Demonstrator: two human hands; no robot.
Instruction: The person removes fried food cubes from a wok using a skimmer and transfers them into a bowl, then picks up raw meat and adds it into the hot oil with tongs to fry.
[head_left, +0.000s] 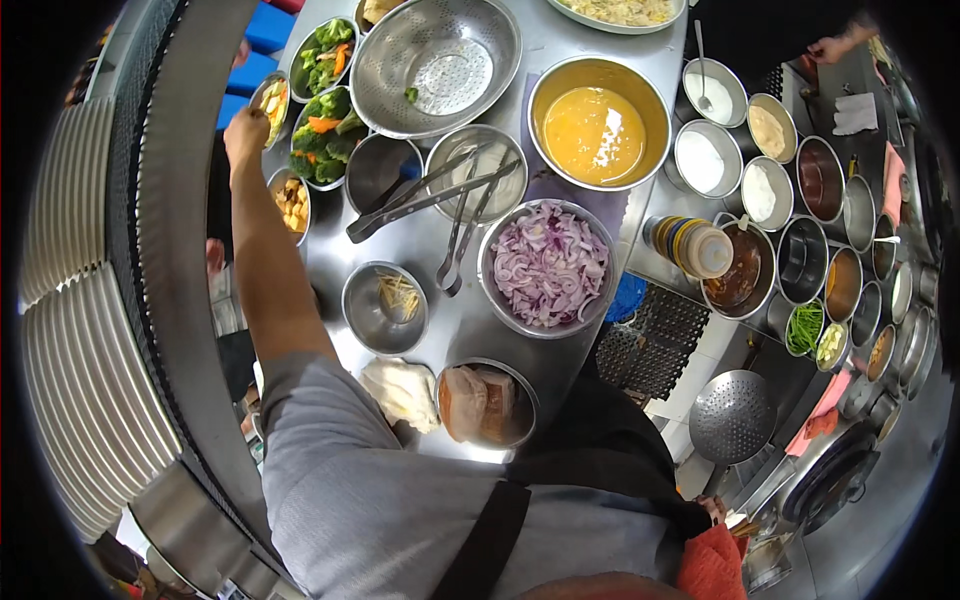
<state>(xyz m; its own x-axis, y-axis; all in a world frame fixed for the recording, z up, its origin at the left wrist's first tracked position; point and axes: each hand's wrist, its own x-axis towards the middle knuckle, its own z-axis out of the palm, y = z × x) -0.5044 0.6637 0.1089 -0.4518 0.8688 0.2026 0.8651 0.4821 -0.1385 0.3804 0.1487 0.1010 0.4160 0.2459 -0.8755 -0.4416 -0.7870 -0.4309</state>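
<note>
My left hand (247, 137) reaches out to the far left edge of the steel counter (322, 292). Its fingers are closed at the rim of a small metal bowl of cut vegetables (275, 107). Close by stand two bowls of broccoli and carrot (324, 146) and a bowl of golden-brown cubes (292, 204). A hand (711, 508) shows small and partly hidden beside a red cloth (712, 562) at lower right; whether it is my right hand is unclear.
A perforated colander (450, 75), metal tongs (435, 199), a bowl of sliced red onion (551, 266) and a pot of yellow liquid (596, 135) crowd the counter. Seasoning bowls (709, 157) line the right-hand station, near a perforated skimmer (733, 416). Another person's hand (829, 49) is at upper right.
</note>
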